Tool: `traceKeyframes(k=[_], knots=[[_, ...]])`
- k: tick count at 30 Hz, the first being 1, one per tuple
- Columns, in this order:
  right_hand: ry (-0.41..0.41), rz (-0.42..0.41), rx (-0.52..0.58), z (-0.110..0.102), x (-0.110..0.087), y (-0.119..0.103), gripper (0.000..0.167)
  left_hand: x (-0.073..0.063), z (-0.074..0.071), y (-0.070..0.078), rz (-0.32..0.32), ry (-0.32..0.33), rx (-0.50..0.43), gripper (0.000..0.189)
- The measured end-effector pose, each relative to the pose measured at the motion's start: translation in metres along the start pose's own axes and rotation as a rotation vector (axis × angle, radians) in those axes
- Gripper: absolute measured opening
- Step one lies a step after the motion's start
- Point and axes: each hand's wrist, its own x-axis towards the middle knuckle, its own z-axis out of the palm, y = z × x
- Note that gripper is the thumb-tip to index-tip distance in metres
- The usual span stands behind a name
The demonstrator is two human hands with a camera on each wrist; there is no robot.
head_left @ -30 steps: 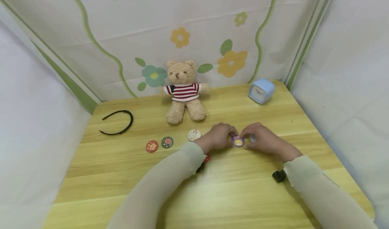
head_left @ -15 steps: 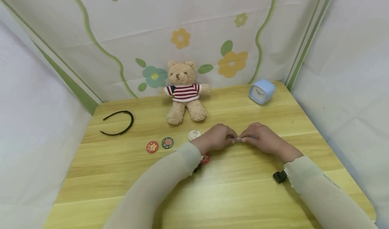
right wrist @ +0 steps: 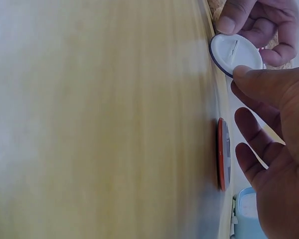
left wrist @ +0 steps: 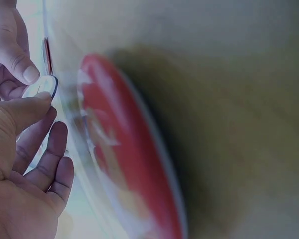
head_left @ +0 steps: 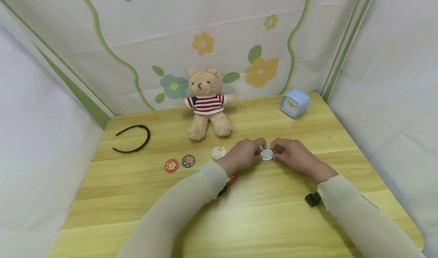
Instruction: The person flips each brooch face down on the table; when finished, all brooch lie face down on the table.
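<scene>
Between both hands is a round pin badge (head_left: 266, 155), its white back and metal pin facing up. My left hand (head_left: 243, 154) pinches its left edge, and my right hand (head_left: 295, 156) pinches the right edge. In the right wrist view the badge (right wrist: 234, 54) shows a dark rim, with the right thumb (right wrist: 254, 79) on its near edge. A red badge (left wrist: 124, 149) lies large and blurred close to the left wrist camera; in the head view the left forearm partly covers it. A red-edged badge (right wrist: 223, 154) lies on the table by the right hand.
A cream badge (head_left: 218, 152), a green badge (head_left: 188, 161) and a red star badge (head_left: 171, 166) lie left of the hands. Behind sit a teddy bear (head_left: 206, 104) and a blue clock (head_left: 295, 103). A black headband (head_left: 148, 136) lies at the left.
The held badge has turned over: its purple printed face showed first, then its edge, and now its white back. Both hands stay at nearly the same spot.
</scene>
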Motion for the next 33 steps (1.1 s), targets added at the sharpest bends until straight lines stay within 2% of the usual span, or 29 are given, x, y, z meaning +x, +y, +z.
traceKeyframes(k=[4,10,18,27,33], knots=[[-0.017,-0.01,0.002,-0.0016,-0.0007,0.0008,0.022,0.0032,0.0025,0.0005,0.004,-0.007,0.061,0.025],[-0.038,-0.029,-0.006,0.0001,-0.0011,0.0054,0.026,0.0056,0.0041,0.0031,-0.009,-0.036,0.104,0.02],[-0.057,-0.065,-0.055,0.0002,0.0009,0.0078,0.032,0.0061,0.0036,0.0028,-0.033,-0.059,0.076,0.023],[-0.079,-0.09,-0.074,-0.0004,0.0021,0.0061,0.031,0.0064,0.0022,0.0038,-0.044,-0.075,0.075,0.026],[-0.076,-0.106,-0.092,-0.002,0.0022,0.005,0.026,0.0048,0.0,0.004,-0.049,-0.073,0.036,0.028]])
